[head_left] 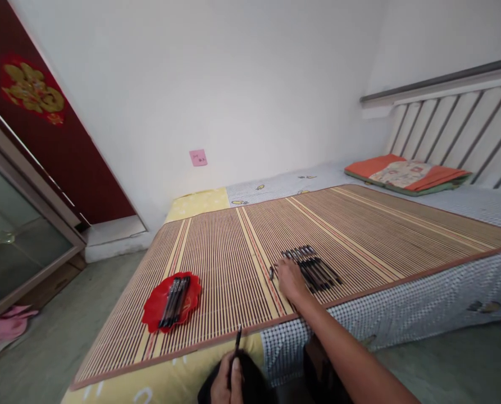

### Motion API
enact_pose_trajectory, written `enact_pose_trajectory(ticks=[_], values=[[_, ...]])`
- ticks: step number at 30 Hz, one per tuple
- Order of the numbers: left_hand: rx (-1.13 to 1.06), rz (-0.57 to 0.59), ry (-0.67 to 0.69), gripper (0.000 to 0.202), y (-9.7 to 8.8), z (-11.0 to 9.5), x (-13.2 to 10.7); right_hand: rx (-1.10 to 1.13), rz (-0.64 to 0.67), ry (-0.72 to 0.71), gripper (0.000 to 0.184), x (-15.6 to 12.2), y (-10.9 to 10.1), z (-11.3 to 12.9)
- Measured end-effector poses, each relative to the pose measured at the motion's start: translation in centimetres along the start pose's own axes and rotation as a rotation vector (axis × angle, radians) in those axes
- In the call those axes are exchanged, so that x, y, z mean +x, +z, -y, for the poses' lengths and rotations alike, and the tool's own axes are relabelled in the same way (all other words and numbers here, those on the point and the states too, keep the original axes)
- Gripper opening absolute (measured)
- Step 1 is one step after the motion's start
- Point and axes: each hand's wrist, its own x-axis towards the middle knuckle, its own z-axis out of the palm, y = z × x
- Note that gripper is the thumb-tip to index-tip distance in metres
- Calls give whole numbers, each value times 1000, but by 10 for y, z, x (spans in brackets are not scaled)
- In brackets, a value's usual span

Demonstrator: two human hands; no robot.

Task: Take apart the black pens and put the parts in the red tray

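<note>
My left hand [228, 380], low in front of me, is closed around a dark pen [237, 340] that points upward; its thin, pale tip shows. My right hand [291, 279] rests on the striped mat, its fingers bent together at the left end of a row of black pens [320, 272]. Whatever those fingers hold is hidden. Just left of them is a small dark piece, like a pen cap [271, 273]. Short dark caps [303, 252] form a second row beyond the pens. Several more pens [175, 300] lie side by side in a red scalloped dish [153, 306].
The bamboo mat [217, 252] covers most of the bed, over a checked and yellow sheet. A folded orange and floral cloth [406, 173] lies by the slatted headboard [456, 129]. A pink note [198, 157] is on the wall. Pink slippers [12, 321] are on the floor at left.
</note>
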Motion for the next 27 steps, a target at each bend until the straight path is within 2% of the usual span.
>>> enact_pose_trajectory(ticks=[3,7,12,17,21,24,27], values=[[-14,21,4,57,-1,-4,0,43,25,52,31,6,3,2],[-38,3,24,54,-1,-6,-1,101,90,115,26,14,15,16],[-48,22,31,50,-1,-5,-2,269,128,67,25,-3,22,36],[-24,88,61,48,-6,-4,0,592,186,-45,22,-47,19,39],[-12,139,67,49,-10,-8,2,899,187,-21,28,-78,9,40],[-20,132,37,51,-10,-14,0,1252,157,29,29,-87,-6,48],[-24,136,10,51,-10,-16,-1,1411,186,40,32,-88,-19,59]])
